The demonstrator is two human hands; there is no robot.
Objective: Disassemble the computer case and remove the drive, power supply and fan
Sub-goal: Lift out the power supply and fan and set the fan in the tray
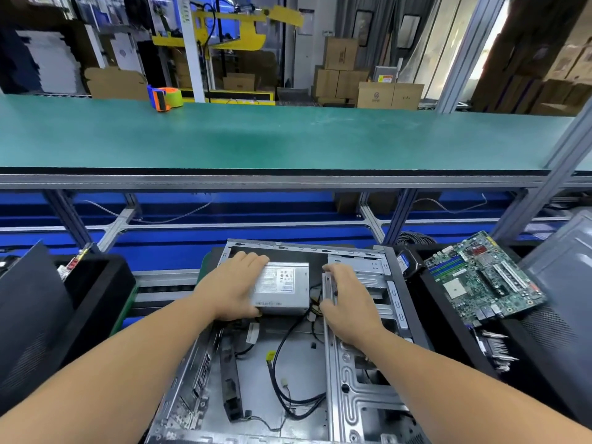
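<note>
While the power supply sits in the far corner of the open computer case, the left hand grips its left side, fingers curled over the far edge and thumb at the near one. The right hand holds the metal drive-cage rail just right of it. Lifting it out likely means going up and toward the person (its black cables trail across the case floor and may snag).

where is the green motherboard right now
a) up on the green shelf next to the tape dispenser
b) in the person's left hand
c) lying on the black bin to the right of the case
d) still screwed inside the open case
c: the motherboard lies tilted on top of the black bin to the right of the computer case, while the left hand grips the power supply inside the case.
</note>
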